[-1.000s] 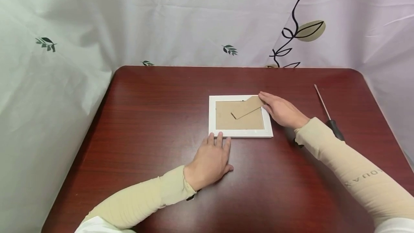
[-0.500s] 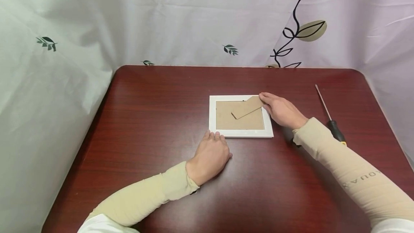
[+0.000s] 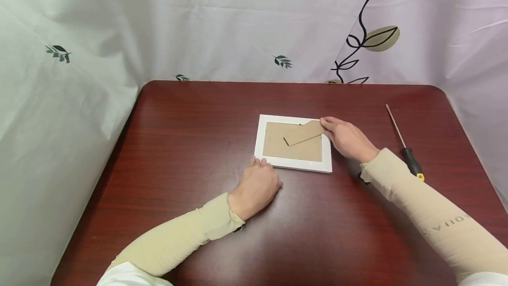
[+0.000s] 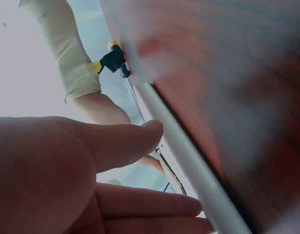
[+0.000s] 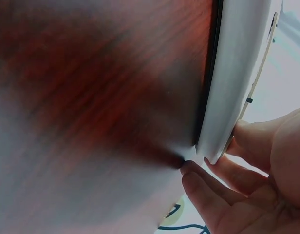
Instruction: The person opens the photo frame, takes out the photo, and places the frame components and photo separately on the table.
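A white picture frame (image 3: pixel 293 164) lies back side up on the table, slightly turned. A brown backing board (image 3: pixel 274 142) fills its middle, with a cardboard easel stand (image 3: pixel 303 133) slanting across it. My right hand (image 3: pixel 349 139) grips the frame at its far right corner; in the right wrist view the thumb (image 5: pixel 252 139) presses on the back and fingers reach the frame's edge. At the near left corner, my left hand (image 3: pixel 255 189) touches the frame's edge with its fingertips. The left wrist view shows those fingers (image 4: pixel 150 202) fairly straight.
A screwdriver (image 3: pixel 409 156) with a black and yellow handle lies on the right, close to my right forearm. The dark red wooden table (image 3: pixel 190 144) ends at a pale curtain (image 3: pixel 246 25) with leaf prints.
The frame has turned slightly clockwise, its right side coming nearer. My left hand's fingers, spread earlier, have drawn together at the near left corner. My right hand has shifted slightly nearer with the frame.
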Action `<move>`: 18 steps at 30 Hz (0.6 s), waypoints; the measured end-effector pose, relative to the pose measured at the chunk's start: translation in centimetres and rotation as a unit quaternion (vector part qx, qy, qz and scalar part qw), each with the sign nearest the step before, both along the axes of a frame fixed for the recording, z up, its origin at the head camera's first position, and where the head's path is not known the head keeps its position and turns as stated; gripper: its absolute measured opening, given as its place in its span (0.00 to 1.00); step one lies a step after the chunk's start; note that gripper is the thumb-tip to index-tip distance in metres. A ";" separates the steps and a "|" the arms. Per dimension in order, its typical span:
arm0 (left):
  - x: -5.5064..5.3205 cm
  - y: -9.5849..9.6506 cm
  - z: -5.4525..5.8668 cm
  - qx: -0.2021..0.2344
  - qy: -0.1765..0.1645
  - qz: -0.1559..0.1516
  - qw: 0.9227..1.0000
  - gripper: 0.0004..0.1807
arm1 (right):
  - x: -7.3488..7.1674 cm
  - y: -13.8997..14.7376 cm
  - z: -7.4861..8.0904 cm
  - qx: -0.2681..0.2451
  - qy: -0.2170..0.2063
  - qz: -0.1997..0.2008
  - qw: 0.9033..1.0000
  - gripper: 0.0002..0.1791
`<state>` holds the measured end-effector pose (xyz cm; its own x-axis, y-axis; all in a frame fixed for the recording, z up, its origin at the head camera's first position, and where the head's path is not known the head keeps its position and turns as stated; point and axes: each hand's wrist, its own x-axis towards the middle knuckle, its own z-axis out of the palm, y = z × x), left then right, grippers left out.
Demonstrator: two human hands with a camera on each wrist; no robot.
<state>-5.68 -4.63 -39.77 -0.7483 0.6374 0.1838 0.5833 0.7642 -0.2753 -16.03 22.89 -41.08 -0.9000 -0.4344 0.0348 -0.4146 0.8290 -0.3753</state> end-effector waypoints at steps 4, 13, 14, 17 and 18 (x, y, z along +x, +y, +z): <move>-0.3 0.0 -0.1 0.012 0.015 0.002 1.000 0.22 | 0.3 0.1 0.0 -0.003 -0.001 -0.008 1.000 0.23; -1.4 -0.3 0.1 0.031 0.003 0.025 0.999 0.22 | 0.9 0.1 -0.1 -0.017 0.010 -0.025 1.000 0.23; -1.5 -0.4 0.1 0.036 0.003 0.026 0.999 0.22 | 1.0 0.1 -0.1 -0.017 0.013 -0.026 0.999 0.22; -1.8 -0.5 0.1 0.047 0.001 0.033 0.998 0.22 | 1.1 0.1 -0.1 -0.018 0.016 -0.031 0.999 0.22; -1.9 -0.5 0.2 0.050 0.000 0.035 0.998 0.22 | 1.2 0.1 -0.1 -0.019 0.017 -0.032 0.999 0.22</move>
<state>-7.61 -5.10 -39.60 -0.7907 0.5619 0.2429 0.5274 0.8267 -0.1957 -14.85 22.97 -41.15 -0.9242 -0.3732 0.0807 -0.3735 0.8399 -0.3938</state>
